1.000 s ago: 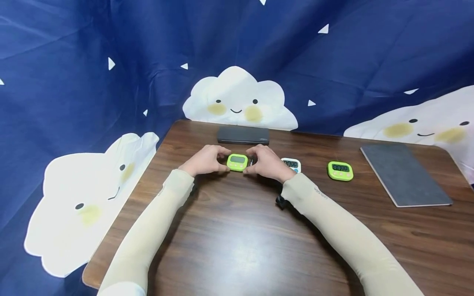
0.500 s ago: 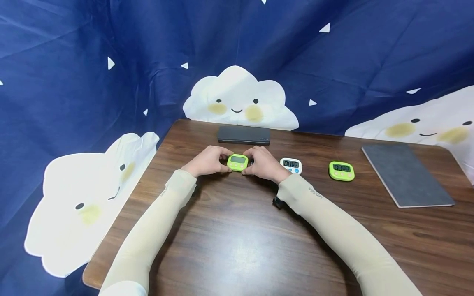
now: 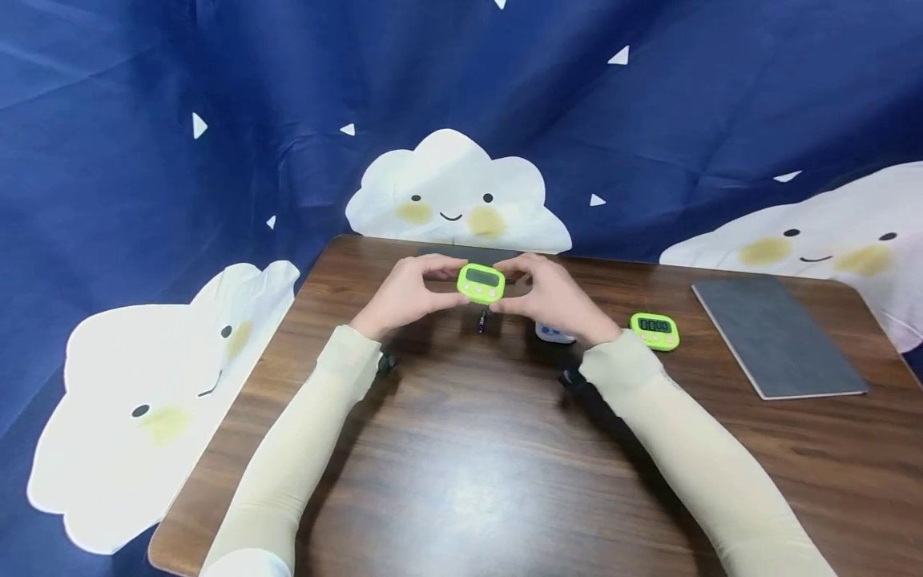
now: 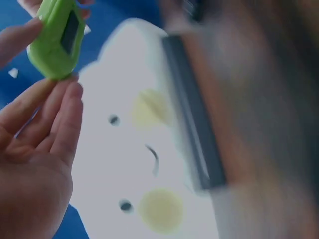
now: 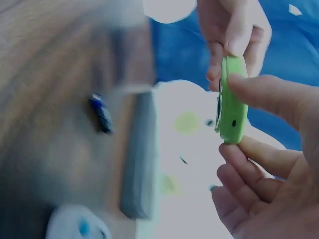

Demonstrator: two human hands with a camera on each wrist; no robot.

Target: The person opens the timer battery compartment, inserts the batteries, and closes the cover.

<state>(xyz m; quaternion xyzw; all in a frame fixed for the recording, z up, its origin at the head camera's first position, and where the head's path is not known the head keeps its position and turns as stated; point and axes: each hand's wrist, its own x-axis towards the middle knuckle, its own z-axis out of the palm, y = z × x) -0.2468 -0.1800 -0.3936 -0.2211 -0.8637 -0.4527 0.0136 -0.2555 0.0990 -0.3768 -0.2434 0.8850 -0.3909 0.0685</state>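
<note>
A lime-green digital timer (image 3: 481, 284) with a blank grey screen is held up over the table between both hands. My left hand (image 3: 411, 295) pinches its left end with thumb and fingers. My right hand (image 3: 554, 298) grips the opposite end the same way. In the right wrist view the timer (image 5: 233, 102) is seen edge-on, with a small dark slot in its side. A small dark battery (image 3: 482, 321) lies on the table beneath it. Partly hidden by my right hand is a white timer (image 3: 555, 333) with blue buttons.
Another lime-green timer (image 3: 654, 332), its display lit with digits, lies to the right. Beyond it is a grey notebook (image 3: 779, 336). A flat black case (image 3: 476, 255) rests at the table's back edge, before a blue cloud-patterned curtain (image 3: 461, 72).
Both hands have raised the green timer off the table and slightly to the right. The battery now shows below it. My right hand again covers part of the white timer.
</note>
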